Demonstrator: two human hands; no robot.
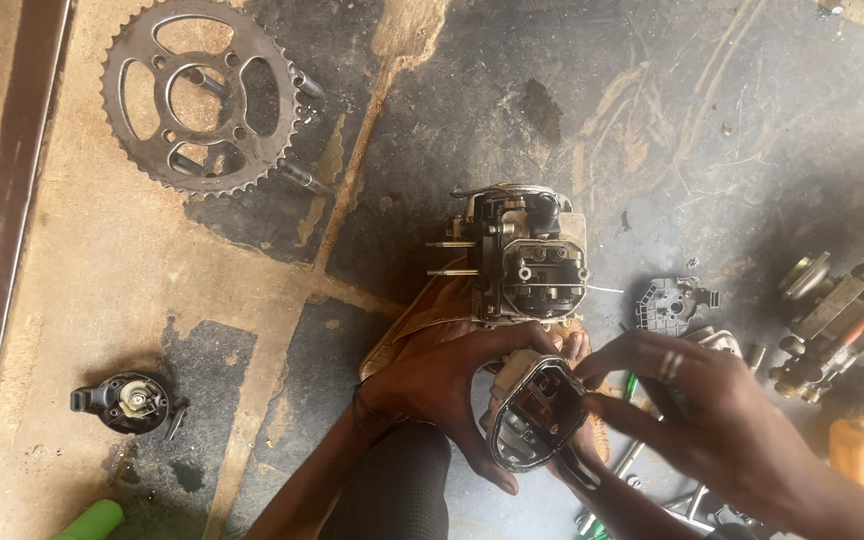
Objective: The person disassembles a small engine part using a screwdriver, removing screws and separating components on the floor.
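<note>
Low over the floor (252,300) | oval metal cover (535,412) tilted, open side up for access | left hand (442,385) clamps its rim | right hand (712,420) pinches at edge, contents unclear | engine head (527,255) just beyond | sprocket (199,95) set well apart

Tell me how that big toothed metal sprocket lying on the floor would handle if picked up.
The large toothed steel sprocket looks rigid and probably heavy for its size. Lying flat, it seems unlikely to roll. Its pointed teeth and grimy surface could make it sharp and slippery in a grip.

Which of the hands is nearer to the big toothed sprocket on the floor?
Left. The left hand lies below and right of the sprocket; the right hand is farther right.
</note>
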